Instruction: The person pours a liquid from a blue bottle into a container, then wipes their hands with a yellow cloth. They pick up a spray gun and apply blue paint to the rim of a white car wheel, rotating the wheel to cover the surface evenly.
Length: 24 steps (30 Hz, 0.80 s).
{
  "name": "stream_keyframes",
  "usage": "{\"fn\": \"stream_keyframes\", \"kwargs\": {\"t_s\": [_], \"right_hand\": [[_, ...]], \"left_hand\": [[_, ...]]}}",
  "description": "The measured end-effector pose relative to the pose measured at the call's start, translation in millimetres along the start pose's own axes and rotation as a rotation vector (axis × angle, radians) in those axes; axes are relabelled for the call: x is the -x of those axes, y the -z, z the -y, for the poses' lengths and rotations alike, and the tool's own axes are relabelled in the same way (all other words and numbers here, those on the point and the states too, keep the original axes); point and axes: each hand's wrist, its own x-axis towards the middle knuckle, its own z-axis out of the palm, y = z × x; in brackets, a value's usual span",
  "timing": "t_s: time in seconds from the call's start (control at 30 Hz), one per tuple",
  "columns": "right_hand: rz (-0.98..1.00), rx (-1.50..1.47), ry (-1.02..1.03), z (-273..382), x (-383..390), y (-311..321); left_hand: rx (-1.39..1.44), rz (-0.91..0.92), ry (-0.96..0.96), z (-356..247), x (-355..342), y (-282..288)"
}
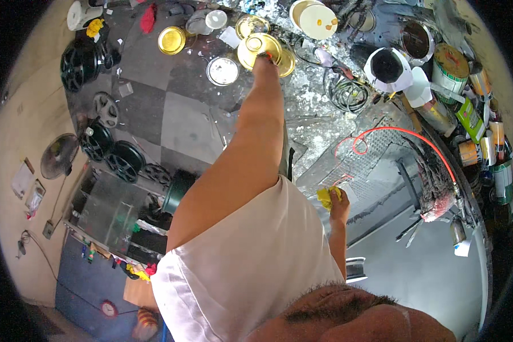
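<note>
My left arm stretches far forward, and my left hand (264,64) is at a round gold tin lid (248,52). Its fingers are mostly hidden, with a small red-orange spot beside them, so their grip is unclear. Gold tins (288,62) crowd around that lid, and another gold tin (171,40) stands off to the left. A paint-smeared pale round lid (223,71) lies nearer to me. Low on the right, my right hand (340,210) is closed on a crumpled yellow cloth (326,196).
Paint cans (450,74) and bottles line the right side. A coiled dark cable (347,94) lies on the paint-spattered surface, with a red hose (407,130) nearer. Wheel rims (125,159) stand along the left, beside a wall fan (60,155).
</note>
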Motion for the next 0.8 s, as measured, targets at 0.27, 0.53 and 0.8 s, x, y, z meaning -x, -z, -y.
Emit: {"fn": "stream_keyframes", "kwargs": {"t_s": [0.27, 0.53, 0.8], "right_hand": [[0.023, 0.003, 0.053, 3.8, -17.3, -4.4], [0.065, -0.006, -0.037, -49.4, -35.7, -10.6], [0.118, -0.034, 0.008, -74.0, -29.3, -15.2]], "left_hand": [[0.039, -0.031, -0.07, 12.1, -19.2, -9.6], [0.057, -0.024, -0.158, 16.6, -45.9, -11.0], [0.168, -0.023, -0.001, -16.4, -51.8, -12.9]]}}
